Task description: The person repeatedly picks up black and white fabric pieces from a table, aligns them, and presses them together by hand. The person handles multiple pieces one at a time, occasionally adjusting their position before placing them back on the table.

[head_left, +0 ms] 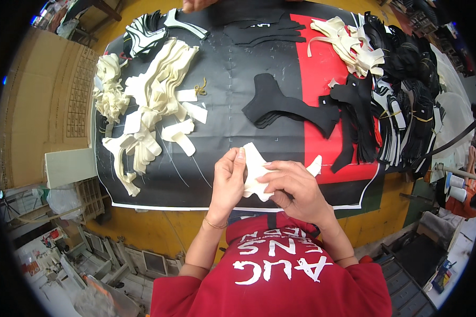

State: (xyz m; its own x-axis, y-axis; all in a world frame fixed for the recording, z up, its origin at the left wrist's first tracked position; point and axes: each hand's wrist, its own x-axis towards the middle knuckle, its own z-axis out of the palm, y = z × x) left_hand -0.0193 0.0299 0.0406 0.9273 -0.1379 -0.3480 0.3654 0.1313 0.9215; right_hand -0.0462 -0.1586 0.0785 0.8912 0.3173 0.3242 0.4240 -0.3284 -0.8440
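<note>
Close to the table's near edge, both my hands are on a cream cut fabric piece point(255, 165). My left hand point(228, 177) pinches its left side, thumb pointing up along the cloth. Fingers of my right hand point(296, 187) are curled over its right part, and a narrow tip of cloth sticks out beyond them. Just past my hands lies a stack of black fabric pieces point(283, 105), curved in outline. To the left spreads a pile of cream fabric pieces point(161, 79), some loose toward me with long threads trailing from them.
The table point(222, 68) has a black and red cover. Bundles of black and white pieces point(407, 116) crowd its right side, with more cream pieces point(349, 45) at the far right. A cardboard box point(45, 100) stands left. Another person's hand point(195, 4) shows at the far edge.
</note>
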